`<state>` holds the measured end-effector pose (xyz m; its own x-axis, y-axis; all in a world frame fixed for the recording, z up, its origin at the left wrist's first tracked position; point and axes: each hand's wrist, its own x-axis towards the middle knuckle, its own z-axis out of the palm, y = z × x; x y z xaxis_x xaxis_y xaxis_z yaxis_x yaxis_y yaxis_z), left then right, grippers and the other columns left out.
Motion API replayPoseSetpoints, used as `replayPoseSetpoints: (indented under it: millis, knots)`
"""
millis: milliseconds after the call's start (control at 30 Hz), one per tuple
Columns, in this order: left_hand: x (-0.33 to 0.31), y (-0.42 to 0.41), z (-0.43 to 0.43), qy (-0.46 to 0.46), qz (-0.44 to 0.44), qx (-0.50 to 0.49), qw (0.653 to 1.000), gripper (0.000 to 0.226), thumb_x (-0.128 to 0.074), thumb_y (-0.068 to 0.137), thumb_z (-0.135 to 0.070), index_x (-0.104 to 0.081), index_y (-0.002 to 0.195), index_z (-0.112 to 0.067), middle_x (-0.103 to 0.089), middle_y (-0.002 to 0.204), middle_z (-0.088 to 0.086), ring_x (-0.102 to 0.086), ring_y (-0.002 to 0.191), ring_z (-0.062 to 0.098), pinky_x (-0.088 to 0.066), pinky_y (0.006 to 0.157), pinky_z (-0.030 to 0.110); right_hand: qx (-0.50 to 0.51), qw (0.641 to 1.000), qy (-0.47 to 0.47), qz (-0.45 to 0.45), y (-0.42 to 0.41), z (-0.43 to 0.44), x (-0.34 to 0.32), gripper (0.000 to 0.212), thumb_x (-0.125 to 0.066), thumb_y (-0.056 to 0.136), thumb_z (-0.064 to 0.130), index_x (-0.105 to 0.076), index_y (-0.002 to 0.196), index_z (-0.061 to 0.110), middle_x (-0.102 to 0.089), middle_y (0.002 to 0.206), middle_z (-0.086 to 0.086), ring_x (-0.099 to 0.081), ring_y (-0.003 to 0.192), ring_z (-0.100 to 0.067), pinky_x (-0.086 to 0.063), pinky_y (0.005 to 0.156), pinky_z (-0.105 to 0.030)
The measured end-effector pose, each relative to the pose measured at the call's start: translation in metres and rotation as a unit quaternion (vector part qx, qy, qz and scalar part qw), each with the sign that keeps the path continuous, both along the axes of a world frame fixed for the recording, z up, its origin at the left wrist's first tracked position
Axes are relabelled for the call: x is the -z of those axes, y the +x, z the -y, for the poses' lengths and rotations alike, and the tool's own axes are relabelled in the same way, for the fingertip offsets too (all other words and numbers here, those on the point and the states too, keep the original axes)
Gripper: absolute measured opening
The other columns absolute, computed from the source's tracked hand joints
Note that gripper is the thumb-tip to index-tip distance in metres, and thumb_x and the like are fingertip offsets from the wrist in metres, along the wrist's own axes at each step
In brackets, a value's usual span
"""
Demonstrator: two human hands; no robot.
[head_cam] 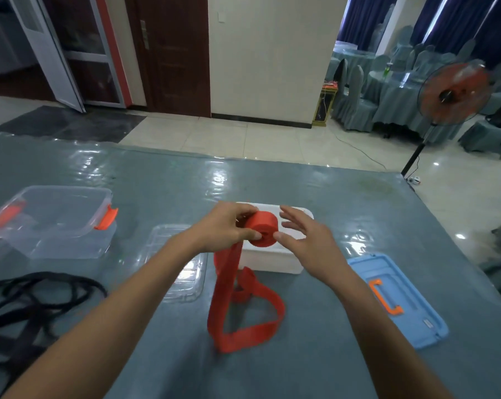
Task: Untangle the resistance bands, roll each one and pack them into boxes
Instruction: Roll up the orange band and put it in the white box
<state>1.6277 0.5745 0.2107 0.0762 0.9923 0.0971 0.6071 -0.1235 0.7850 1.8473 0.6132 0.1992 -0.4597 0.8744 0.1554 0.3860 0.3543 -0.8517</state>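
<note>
Head view. A person's two bare forearms reach forward over a grey-blue table (315,185) with a glossy clear cover.

The left hand (226,226) grips a flat red resistance band (262,230), part of which is wound into a thick roll. The thumb presses the roll's near face and the fingers curl over its top. The right hand (307,243) is just beside the roll with its fingers straight and spread, holding nothing. Its thumb tip touches the roll's right edge.

The roll is held in the air over a white rectangular plastic box (272,257) at the middle of the table. The unwound length of the band hangs from the roll to the table and lies there in a loose loop, nearer the person.

- **Far left:** an open clear plastic box with orange latches (56,226).
- **Between the two boxes:** a clear flat lid (180,266).
- **Near left:** a tangle of black bands (27,306).
- **Right of the white box:** a light blue lid with an orange handle (402,306).
- **On the floor beyond the table, right:** an orange standing fan (453,93).
</note>
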Motion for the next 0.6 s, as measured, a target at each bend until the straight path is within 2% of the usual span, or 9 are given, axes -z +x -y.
replayPoseSetpoints:
  millis: [133, 233, 333, 400, 467, 600]
  knots:
    - [0.013, 0.013, 0.009, -0.022, -0.033, 0.037, 0.999, 0.026, -0.082, 0.076, -0.021, -0.072, 0.100, -0.019, -0.072, 0.086, 0.000, -0.064, 0.080, 0.019, -0.052, 0.082, 0.044, -0.026, 0.993, 0.041, 0.106, -0.001, 0.004, 0.004, 0.059, -0.083, 0.079, 0.024, -0.061, 0.133, 0.022, -0.069, 0.122, 0.006, -0.063, 0.110, -0.003, -0.045, 0.101, -0.023]
    - [0.017, 0.016, 0.012, -0.034, -0.015, 0.044, 0.998, 0.032, -0.084, 0.071, -0.023, -0.072, 0.100, -0.025, -0.072, 0.088, -0.006, -0.067, 0.082, 0.014, -0.055, 0.082, 0.043, -0.047, 0.993, 0.013, 0.106, 0.004, 0.005, 0.007, 0.055, -0.084, 0.078, 0.022, -0.065, 0.129, 0.022, -0.070, 0.117, 0.008, -0.062, 0.110, -0.002, -0.046, 0.102, -0.024]
    - [0.018, 0.018, 0.016, -0.015, 0.048, 0.002, 0.999, 0.038, -0.088, 0.069, -0.021, -0.073, 0.104, -0.028, -0.074, 0.093, -0.010, -0.068, 0.087, 0.009, -0.056, 0.087, 0.036, -0.029, 0.998, 0.000, 0.060, 0.008, 0.010, 0.007, 0.042, -0.080, 0.080, 0.015, -0.068, 0.117, 0.030, -0.070, 0.110, 0.015, -0.062, 0.106, 0.000, -0.048, 0.092, -0.016]
    - [0.021, 0.020, 0.021, 0.015, 0.113, -0.042, 0.993, 0.043, -0.090, 0.068, -0.020, -0.075, 0.108, -0.026, -0.075, 0.098, -0.011, -0.069, 0.092, 0.007, -0.056, 0.090, 0.032, -0.002, 1.000, -0.015, 0.003, 0.010, 0.014, 0.006, 0.041, -0.076, 0.082, 0.007, -0.066, 0.109, 0.037, -0.070, 0.106, 0.017, -0.063, 0.105, 0.001, -0.048, 0.083, -0.010]
    - [0.026, 0.023, 0.027, 0.036, 0.165, -0.075, 0.983, 0.050, -0.092, 0.067, -0.019, -0.074, 0.113, -0.025, -0.075, 0.104, -0.010, -0.070, 0.099, 0.006, -0.056, 0.094, 0.029, 0.008, 0.997, -0.037, -0.062, 0.010, 0.017, 0.006, 0.046, -0.073, 0.083, -0.001, -0.066, 0.104, 0.039, -0.071, 0.104, 0.014, -0.064, 0.106, -0.003, -0.053, 0.079, -0.015]
    - [0.040, 0.024, 0.032, 0.047, 0.231, -0.094, 0.967, 0.055, -0.090, 0.068, -0.009, -0.072, 0.118, -0.022, -0.076, 0.109, -0.006, -0.070, 0.106, 0.010, -0.055, 0.098, 0.035, 0.019, 0.983, -0.100, -0.155, 0.004, 0.020, 0.014, 0.042, -0.070, 0.084, -0.008, -0.068, 0.113, 0.023, -0.070, 0.113, -0.006, -0.065, 0.112, -0.016, -0.060, 0.072, -0.029]
